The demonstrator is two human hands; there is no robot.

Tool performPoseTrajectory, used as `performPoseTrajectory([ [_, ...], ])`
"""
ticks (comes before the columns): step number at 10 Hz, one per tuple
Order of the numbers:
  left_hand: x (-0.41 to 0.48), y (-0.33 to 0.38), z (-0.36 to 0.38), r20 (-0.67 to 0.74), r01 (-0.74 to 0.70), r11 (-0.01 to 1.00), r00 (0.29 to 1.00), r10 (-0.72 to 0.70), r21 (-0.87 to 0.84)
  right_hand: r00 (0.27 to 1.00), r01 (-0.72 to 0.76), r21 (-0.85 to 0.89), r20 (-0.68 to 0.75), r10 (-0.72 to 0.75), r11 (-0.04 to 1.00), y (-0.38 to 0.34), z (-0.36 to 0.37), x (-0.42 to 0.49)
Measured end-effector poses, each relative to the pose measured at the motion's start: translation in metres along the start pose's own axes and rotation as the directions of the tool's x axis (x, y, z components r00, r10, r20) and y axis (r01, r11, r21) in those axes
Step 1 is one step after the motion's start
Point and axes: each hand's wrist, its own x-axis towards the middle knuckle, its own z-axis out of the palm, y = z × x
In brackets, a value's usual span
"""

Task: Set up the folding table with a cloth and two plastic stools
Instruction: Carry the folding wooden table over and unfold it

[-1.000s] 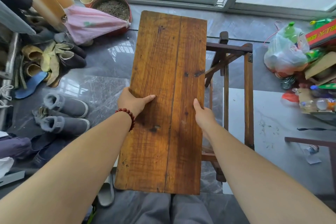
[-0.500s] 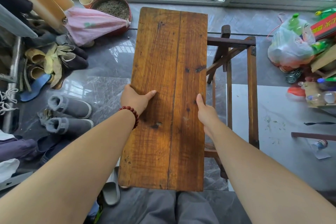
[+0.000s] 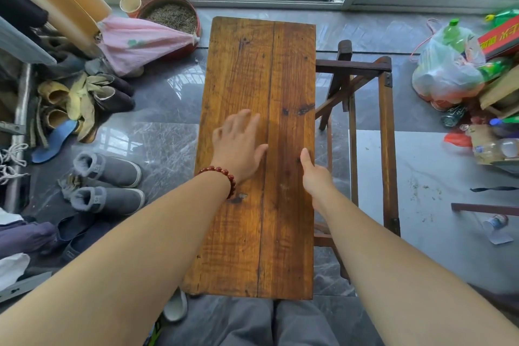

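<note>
The tabletop (image 3: 261, 149) is old wood: two planks with open grain, dark knots and an orange-brown varnish, worn and scratched yet giving a soft sheen. The folding frame (image 3: 388, 149) beside it is darker, duller wood with small metal plates at its joints. The floor (image 3: 157, 143) is glossy grey stone-look tile that mirrors the window, the boots (image 3: 112, 168) are matt grey felt-like cloth with fuzzy lining, the bag (image 3: 446, 73) is thin, crinkled, translucent plastic, and the bracelet (image 3: 216, 168) has polished red beads.
</note>
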Motion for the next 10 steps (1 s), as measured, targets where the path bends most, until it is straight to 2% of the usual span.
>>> performPoseTrajectory([
  [1, 0.013, 0.032, -0.005, 0.111, -0.365, 0.919, 0.93, 0.351, 0.152, 0.999, 0.038, 0.006, 0.013, -0.038, 0.999, 0.0, -0.003, -0.001],
  [2, 0.031, 0.061, -0.005, 0.268, -0.616, 0.739, 0.786, 0.556, 0.273, 0.996, 0.083, -0.008, 0.022, -0.083, 0.997, 0.001, -0.004, 0.0],
  [3, 0.047, 0.078, 0.001, 0.331, -0.717, 0.614, 0.697, 0.637, 0.329, 0.997, 0.072, -0.011, 0.004, -0.072, 0.997, 0.001, -0.003, 0.0],
  [4, 0.058, 0.084, 0.01, 0.441, -0.78, 0.509, 0.625, 0.644, 0.364, 0.994, 0.098, -0.029, -0.036, -0.099, 0.995, 0.001, -0.003, -0.001],
  [5, 0.061, 0.089, 0.013, 0.534, -0.812, 0.484, 0.581, 0.614, 0.327, 0.995, 0.082, -0.077, -0.05, -0.086, 0.994, 0.002, -0.004, 0.007],
  [6, 0.067, 0.093, 0.015, 0.586, -0.835, 0.452, 0.545, 0.6, 0.314, 0.998, 0.056, 0.084, -0.003, -0.056, 0.995, 0.007, -0.004, 0.008],
  [7, 0.073, 0.096, 0.016, 0.623, -0.834, 0.404, 0.55, 0.556, 0.375, 0.998, 0.055, 0.185, 0.01, -0.058, 0.981, 0.012, -0.006, 0.01],
  [8, 0.08, 0.096, 0.021, 0.636, -0.847, 0.379, 0.531, 0.561, 0.373, 0.996, 0.058, 0.136, 0.053, -0.066, 0.989, 0.013, -0.009, 0.01],
  [9, 0.085, 0.093, 0.031, 0.61, -0.859, 0.414, 0.507, 0.609, 0.301, 0.99, 0.068, 0.084, 0.117, -0.078, 0.994, 0.013, -0.013, 0.013],
  [10, 0.083, 0.094, 0.035, 0.596, -0.854, 0.413, 0.518, 0.613, 0.318, 0.984, 0.107, 0.089, 0.136, -0.119, 0.99, 0.016, -0.016, 0.014],
])
